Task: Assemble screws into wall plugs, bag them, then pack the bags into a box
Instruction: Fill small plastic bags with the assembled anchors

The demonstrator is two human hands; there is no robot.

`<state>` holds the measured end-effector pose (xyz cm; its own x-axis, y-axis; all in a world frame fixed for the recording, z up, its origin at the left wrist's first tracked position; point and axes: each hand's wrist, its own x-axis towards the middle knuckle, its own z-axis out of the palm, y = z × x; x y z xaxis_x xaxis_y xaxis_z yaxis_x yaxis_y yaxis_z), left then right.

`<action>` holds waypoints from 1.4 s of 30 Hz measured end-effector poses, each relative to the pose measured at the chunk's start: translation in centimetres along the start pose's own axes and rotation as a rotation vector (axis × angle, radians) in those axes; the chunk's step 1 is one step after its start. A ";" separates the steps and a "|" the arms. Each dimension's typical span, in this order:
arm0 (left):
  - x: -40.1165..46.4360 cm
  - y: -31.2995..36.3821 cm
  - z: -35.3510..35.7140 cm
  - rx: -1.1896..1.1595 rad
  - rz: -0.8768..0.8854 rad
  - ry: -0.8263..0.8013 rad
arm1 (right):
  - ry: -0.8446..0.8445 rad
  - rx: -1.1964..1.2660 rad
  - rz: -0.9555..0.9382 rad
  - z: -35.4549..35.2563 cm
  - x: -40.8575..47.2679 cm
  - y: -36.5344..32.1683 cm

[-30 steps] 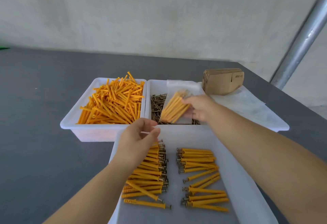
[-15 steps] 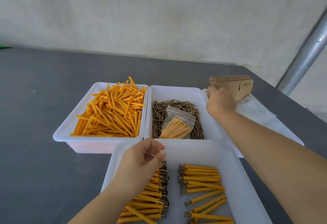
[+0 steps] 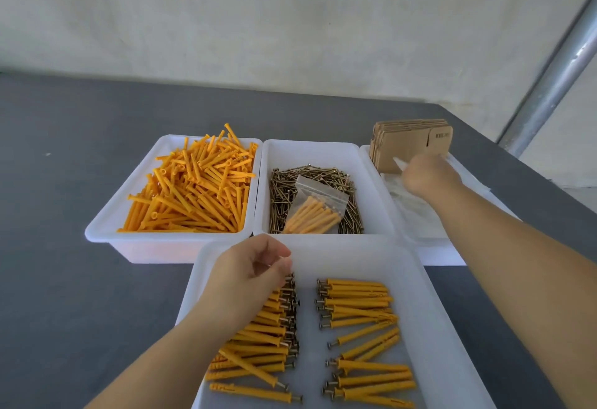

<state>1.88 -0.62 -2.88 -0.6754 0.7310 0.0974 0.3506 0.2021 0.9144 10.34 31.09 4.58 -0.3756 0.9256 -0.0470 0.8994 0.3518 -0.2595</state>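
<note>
Our right hand (image 3: pixel 429 176) pinches an empty bag (image 3: pixel 400 163) from the far-right tray (image 3: pixel 365 150), ready for filling; our left hand (image 3: pixel 252 276), fingers curled, gathers assembled plugs (image 3: pixel 358 299) in the near tray (image 3: pixel 420 279). A filled bag (image 3: pixel 318 206) rests on the screws (image 3: pixel 281 195).

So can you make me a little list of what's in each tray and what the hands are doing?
left tray: loose orange plugs
middle tray: screws, filled bag on top
right tray: empty bags, flat cardboard boxes
near tray: assembled plugs
left hand: over assembled plugs, fingers curled
right hand: reaching at empty bags, grip unclear
</note>
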 end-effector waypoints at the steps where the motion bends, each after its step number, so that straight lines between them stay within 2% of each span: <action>1: 0.0 0.0 0.0 -0.012 -0.004 0.001 | 0.089 0.014 -0.023 -0.3 -0.4 0.2; 4: 0.2 -0.1 0.0 -0.064 -0.024 0.002 | 0.255 0.120 -0.099 -1.0 -2.8 -0.1; 8: -0.1 0.2 -0.1 -0.166 -0.028 -0.022 | 0.366 0.406 -0.363 -2.2 -7.4 -0.5; 9: -0.3 0.5 -0.1 -0.191 -0.011 -0.035 | 0.313 0.523 -0.398 -2.5 -8.7 -0.8; 12: -0.9 1.1 -0.2 -0.253 0.071 -0.091 | -0.061 0.861 -0.388 -1.9 -12.7 -2.0; 14: -1.3 1.5 0.0 -0.291 0.120 -0.143 | -0.207 0.888 -0.376 -0.2 -14.9 -2.4; 18: -2.0 1.7 0.2 -0.362 0.150 -0.216 | -0.407 0.919 -0.405 3.0 -18.7 -3.2; 25: -2.5 1.8 -0.3 -0.439 0.074 -0.210 | -0.710 1.148 -0.252 4.1 -20.8 -3.2; 31: -2.8 1.9 -0.7 -0.467 0.042 -0.303 | -0.813 1.243 -0.332 3.6 -20.9 -2.0; 32: -2.8 2.0 -0.7 -0.473 0.036 -0.312 | -0.796 1.233 -0.335 3.4 -20.8 -1.8; 34: -2.8 2.2 -0.6 -0.482 0.027 -0.310 | -0.656 1.112 -0.369 3.1 -20.7 -1.5; 37: -2.8 2.3 -0.6 -0.480 0.043 -0.232 | -0.272 0.781 -0.475 2.3 -20.5 -1.0; 40: -2.9 2.3 -0.7 -0.401 0.112 -0.068 | 0.035 0.541 -0.673 1.9 -20.4 -0.2; 42: -3.1 2.6 -0.8 -0.342 0.158 -0.015 | 0.123 0.427 -0.860 2.0 -20.8 0.0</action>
<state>4.37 -2.86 -0.53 -0.6198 0.7459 0.2439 0.2108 -0.1411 0.9673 17.69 11.55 3.66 -0.8195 0.3923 0.4178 0.1619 0.8578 -0.4879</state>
